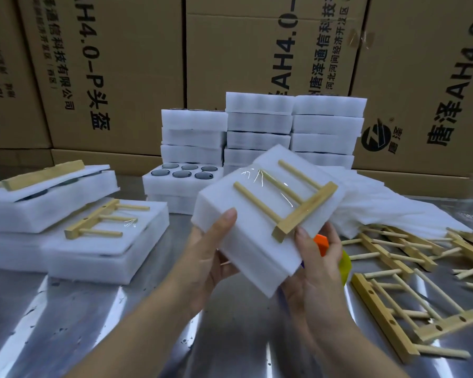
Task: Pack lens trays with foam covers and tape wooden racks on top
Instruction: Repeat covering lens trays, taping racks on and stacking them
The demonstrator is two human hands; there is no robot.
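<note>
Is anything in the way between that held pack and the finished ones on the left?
Nothing visible does: only a stretch of the metal table lies between the held pack and the nearest finished pack.

Forearms extended forward, left hand (212, 253) and right hand (318, 264) gripping the foam tray (257, 238) underneath, thumbs on top

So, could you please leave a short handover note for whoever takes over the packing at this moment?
Hands: the left grip and the right grip both hold one covered foam pack above the steel table, thumbs on top.
Done: its wooden rack is taped on; finished packs lie at the left.
Left: set this pack down; the open lens tray needs a cover and a rack. Stacked trays stand behind; loose racks and foam covers lie at the right.
</note>
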